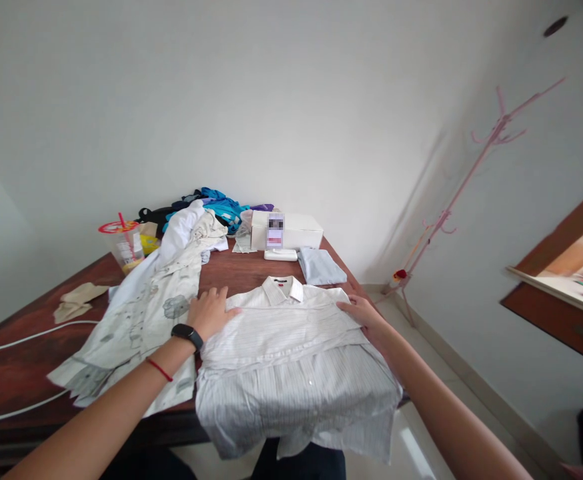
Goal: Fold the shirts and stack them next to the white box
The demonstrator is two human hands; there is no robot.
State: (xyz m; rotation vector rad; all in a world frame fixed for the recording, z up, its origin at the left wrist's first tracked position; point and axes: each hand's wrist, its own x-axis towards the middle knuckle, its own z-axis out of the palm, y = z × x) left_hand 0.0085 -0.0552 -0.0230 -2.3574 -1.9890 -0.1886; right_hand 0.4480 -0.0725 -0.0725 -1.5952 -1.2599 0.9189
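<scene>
A white striped button-up shirt lies with its collar away from me, sleeves folded across its body and its lower part hanging over the table's near edge. My left hand rests at the shirt's left shoulder, fingers spread and thumb reaching onto the cloth. At the opposite shoulder, my right hand grips the edge with its thumb on top; its other fingers are mostly hidden. Beside my left forearm is a patterned white shirt, spread over other clothes.
The wooden table carries a clothes pile, a plastic cup with a straw, a white box, a folded light-blue garment and a white cable. A pink coat rack stands right.
</scene>
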